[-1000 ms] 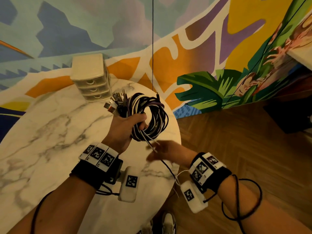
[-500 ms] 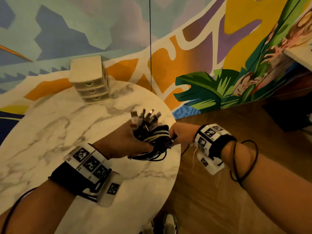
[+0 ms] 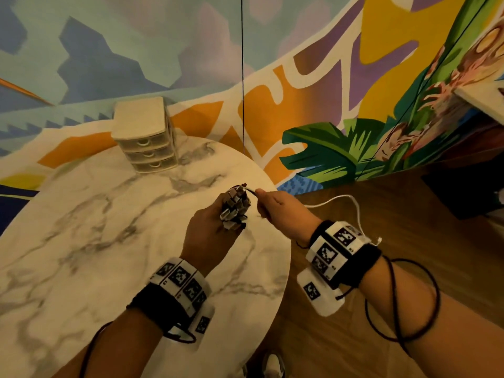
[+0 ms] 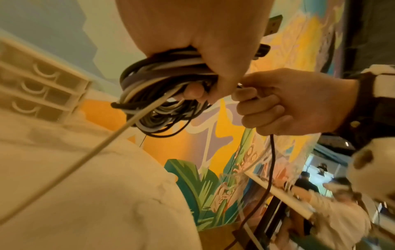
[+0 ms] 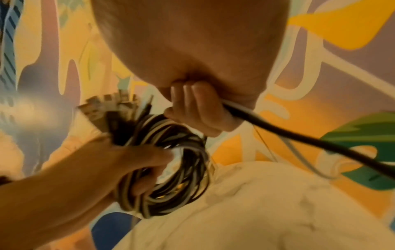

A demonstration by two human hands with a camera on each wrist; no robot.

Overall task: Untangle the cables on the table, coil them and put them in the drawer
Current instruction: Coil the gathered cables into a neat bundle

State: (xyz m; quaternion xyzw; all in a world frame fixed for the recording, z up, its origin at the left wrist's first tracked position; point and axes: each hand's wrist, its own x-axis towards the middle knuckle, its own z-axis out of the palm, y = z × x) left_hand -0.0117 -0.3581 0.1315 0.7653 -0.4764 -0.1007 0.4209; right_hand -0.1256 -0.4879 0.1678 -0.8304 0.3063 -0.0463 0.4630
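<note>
My left hand point(image 3: 215, 227) grips a coiled bundle of black, grey and white cables point(image 4: 158, 101) above the right side of the marble table point(image 3: 95, 241). The bundle's metal plugs point(image 3: 236, 208) stick up out of my fist, and the coil point(image 5: 171, 169) hangs below it. My right hand point(image 3: 275, 205) is just to the right of the bundle, fingers curled round a loose black cable end point(image 5: 299, 135) that trails away from the coil. A white cable point(image 3: 341, 203) loops over my right wrist. The small cream drawer unit point(image 3: 144, 137) stands at the table's far edge, all drawers closed.
A painted mural wall point(image 3: 327, 77) runs behind the table. Wooden floor point(image 3: 409, 200) lies to the right, below the table's round edge. A thin black line point(image 3: 242, 77) hangs down the wall. People stand far off in the left wrist view point(image 4: 342, 211).
My left hand turned the bundle over so the plugs now point up and carried it farther from me. My right hand rose from under the coil to the plugs' right side, holding a loose end.
</note>
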